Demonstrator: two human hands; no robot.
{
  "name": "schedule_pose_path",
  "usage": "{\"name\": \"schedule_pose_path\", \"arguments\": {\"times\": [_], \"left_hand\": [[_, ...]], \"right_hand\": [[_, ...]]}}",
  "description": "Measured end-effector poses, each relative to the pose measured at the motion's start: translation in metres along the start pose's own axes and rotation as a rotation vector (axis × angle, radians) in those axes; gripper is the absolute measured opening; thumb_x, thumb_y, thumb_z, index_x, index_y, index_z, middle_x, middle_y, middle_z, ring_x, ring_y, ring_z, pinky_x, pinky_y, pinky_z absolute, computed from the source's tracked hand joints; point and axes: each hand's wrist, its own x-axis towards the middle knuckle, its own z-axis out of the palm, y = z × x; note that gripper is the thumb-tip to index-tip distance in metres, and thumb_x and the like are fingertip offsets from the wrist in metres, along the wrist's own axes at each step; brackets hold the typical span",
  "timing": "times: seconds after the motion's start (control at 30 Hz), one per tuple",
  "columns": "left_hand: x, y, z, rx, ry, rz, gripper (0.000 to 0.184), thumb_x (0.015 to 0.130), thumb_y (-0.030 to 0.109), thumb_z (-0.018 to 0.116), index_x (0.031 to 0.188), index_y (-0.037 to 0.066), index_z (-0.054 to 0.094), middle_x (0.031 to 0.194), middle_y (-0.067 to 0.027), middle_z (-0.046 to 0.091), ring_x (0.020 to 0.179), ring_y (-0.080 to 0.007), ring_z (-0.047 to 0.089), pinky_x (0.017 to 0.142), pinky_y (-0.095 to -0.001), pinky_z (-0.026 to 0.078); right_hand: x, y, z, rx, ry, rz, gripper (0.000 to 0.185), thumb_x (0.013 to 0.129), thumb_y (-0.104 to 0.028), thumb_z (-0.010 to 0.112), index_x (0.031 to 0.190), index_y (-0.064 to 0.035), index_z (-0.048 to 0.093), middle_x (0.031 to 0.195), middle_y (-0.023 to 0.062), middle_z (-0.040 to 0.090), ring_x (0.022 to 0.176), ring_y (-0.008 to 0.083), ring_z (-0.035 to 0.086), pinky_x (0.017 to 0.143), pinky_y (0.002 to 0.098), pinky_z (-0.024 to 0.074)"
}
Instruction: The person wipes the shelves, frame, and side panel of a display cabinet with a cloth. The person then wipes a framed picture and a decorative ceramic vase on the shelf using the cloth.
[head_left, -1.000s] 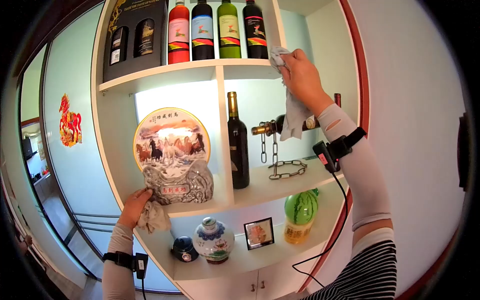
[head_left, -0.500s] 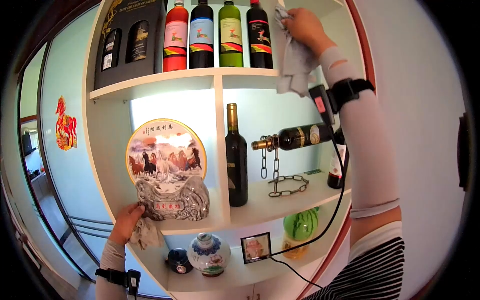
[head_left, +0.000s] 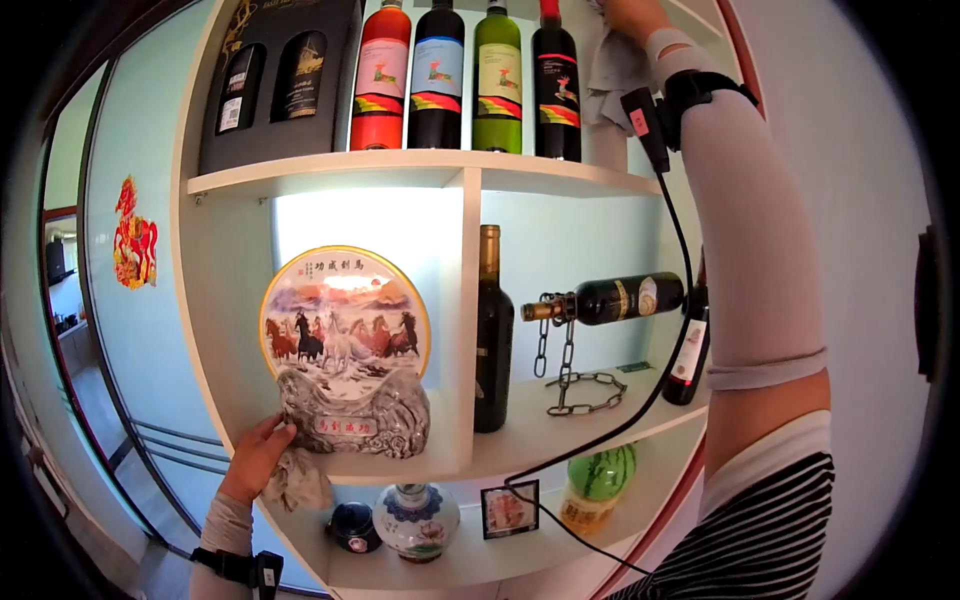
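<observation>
My right hand (head_left: 638, 18) is at the top edge of the view, partly cut off, closed on a grey cloth (head_left: 615, 85). The cloth hangs down on the upper shelf, just right of a dark wine bottle (head_left: 558, 95) with a red neck. Lower left, my left hand (head_left: 258, 458) rests at the front edge of the middle shelf, its fingers around a beige crumpled cloth (head_left: 298, 482) that hangs below that edge. Its fingertips are close to the grey base (head_left: 355, 420) of a round plate ornament (head_left: 345, 310) painted with horses; whether they touch it I cannot tell.
Red (head_left: 380, 80), blue-labelled (head_left: 436, 80) and green bottles (head_left: 497, 80) stand beside a black gift box (head_left: 275, 100). A bottle lies in a chain holder (head_left: 590, 392). Below are a vase (head_left: 415, 525), a framed picture (head_left: 510, 510) and a watermelon-patterned jar (head_left: 600, 480). A black cable (head_left: 660, 380) crosses the shelves.
My right hand has moved up with the grey cloth, relative to the bottles. My left hand stays by the ornament's base. The whole scene has shifted slightly right and down in view.
</observation>
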Motion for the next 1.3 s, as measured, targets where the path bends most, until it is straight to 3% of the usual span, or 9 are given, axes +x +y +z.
{"name": "schedule_pose_path", "arguments": {"times": [0.23, 0.27, 0.37, 0.43, 0.47, 0.57, 0.87, 1.03, 1.3], "left_hand": [[0.012, -0.028, -0.005, 0.059, 0.043, 0.076, 0.062, 0.093, 0.037, 0.061, 0.129, -0.012, 0.051, 0.12, -0.0179, 0.064, 0.111, -0.0201, 0.058, 0.098, -0.0321, 0.043], [0.012, -0.027, -0.005, 0.056, 0.016, 0.094, 0.062, 0.093, 0.037, 0.061, 0.128, -0.012, 0.052, 0.119, -0.0175, 0.064, 0.111, -0.0198, 0.058, 0.098, -0.0323, 0.043], [0.02, -0.043, -0.009, 0.04, 0.026, 0.108, 0.059, 0.094, 0.035, 0.06, 0.128, -0.012, 0.053, 0.116, -0.0157, 0.065, 0.107, -0.0187, 0.059, 0.096, -0.031, 0.044], [0.009, -0.026, -0.005, -0.003, 0.0, 0.097, 0.057, 0.094, 0.034, 0.06, 0.127, -0.012, 0.053, 0.114, -0.0145, 0.065, 0.106, -0.0178, 0.059, 0.095, -0.0301, 0.044], [0.005, -0.017, -0.002, -0.041, -0.018, 0.083, 0.056, 0.094, 0.033, 0.059, 0.127, -0.012, 0.054, 0.112, -0.0133, 0.066, 0.104, -0.0169, 0.058, 0.094, -0.0292, 0.044], [-0.002, -0.003, 0.0, -0.009, -0.015, 0.092, 0.054, 0.095, 0.033, 0.059, 0.126, -0.011, 0.055, 0.111, -0.0119, 0.065, 0.102, -0.0156, 0.058, 0.093, -0.028, 0.045], [0.009, -0.019, -0.004, -0.091, -0.095, 0.137, 0.05, 0.095, 0.033, 0.058, 0.122, -0.01, 0.057, 0.109, -0.0104, 0.065, 0.097, -0.0159, 0.058, 0.088, -0.0289, 0.046], [0.015, -0.025, -0.005, -0.077, -0.116, 0.143, 0.052, 0.094, 0.034, 0.059, 0.122, -0.01, 0.057, 0.11, -0.0111, 0.065, 0.097, -0.0159, 0.058, 0.088, -0.0289, 0.046], [0.03, -0.042, -0.006, -0.122, -0.141, 0.113, 0.055, 0.094, 0.036, 0.059, 0.124, -0.01, 0.055, 0.11, -0.0138, 0.065, 0.097, -0.0174, 0.059, 0.087, -0.0299, 0.047]], "right_hand": [[-0.049, 0.006, -0.026, -0.013, -0.143, -0.203, 0.023, 0.079, -0.02, 0.062, 0.093, -0.0026, 0.069, 0.086, 0.0248, 0.068, 0.082, 0.0409, 0.066, 0.078, 0.0472, 0.0519], [-0.067, -0.008, -0.046, 0.023, -0.325, -0.084, 0.026, 0.079, -0.015, 0.061, 0.102, -0.0033, 0.067, 0.105, 0.0259, 0.065, 0.092, 0.0407, 0.064, 0.081, 0.046, 0.0522], [-0.112, -0.003, -0.047, 0.123, -0.352, -0.128, 0.033, 0.087, -0.019, 0.064, 0.116, -0.0028, 0.066, 0.113, 0.0206, 0.064, 0.104, 0.0387, 0.062, 0.09, 0.0422, 0.0489], [-0.154, -0.043, -0.082, 0.054, -0.407, -0.074, 0.031, 0.087, -0.016, 0.064, 0.115, -0.0024, 0.066, 0.11, 0.0206, 0.064, 0.102, 0.0379, 0.062, 0.089, 0.0421, 0.049], [-0.166, -0.041, -0.082, 0.121, -0.349, -0.169, 0.03, 0.083, -0.014, 0.065, 0.112, -0.0056, 0.068, 0.096, 0.0195, 0.067, 0.094, 0.0395, 0.064, 0.085, 0.0443, 0.0509], [-0.2, -0.041, -0.086, 0.106, -0.401, -0.222, 0.028, 0.083, -0.013, 0.065, 0.109, -0.0046, 0.069, 0.1, 0.0217, 0.065, 0.094, 0.0409, 0.063, 0.083, 0.0447, 0.0509], [-0.268, -0.066, -0.116, 0.116, -0.616, -0.111, 0.028, 0.083, -0.012, 0.063, 0.11, -0.0062, 0.067, 0.101, 0.0208, 0.062, 0.096, 0.0406, 0.061, 0.084, 0.0441, 0.0496], [-0.361, -0.101, -0.148, 0.285, -0.566, 0.002, 0.023, 0.083, -0.01, 0.061, 0.105, -0.0038, 0.066, 0.096, 0.0205, 0.059, 0.091, 0.0398, 0.059, 0.08, 0.0461, 0.0479], [-0.544, -0.181, -0.267, 0.577, -0.931, 0.223, 0.027, 0.086, -0.012, 0.06, 0.111, -0.0019, 0.061, 0.099, 0.0219, 0.061, 0.094, 0.0399, 0.059, 0.081, 0.0452, 0.0485]]}}
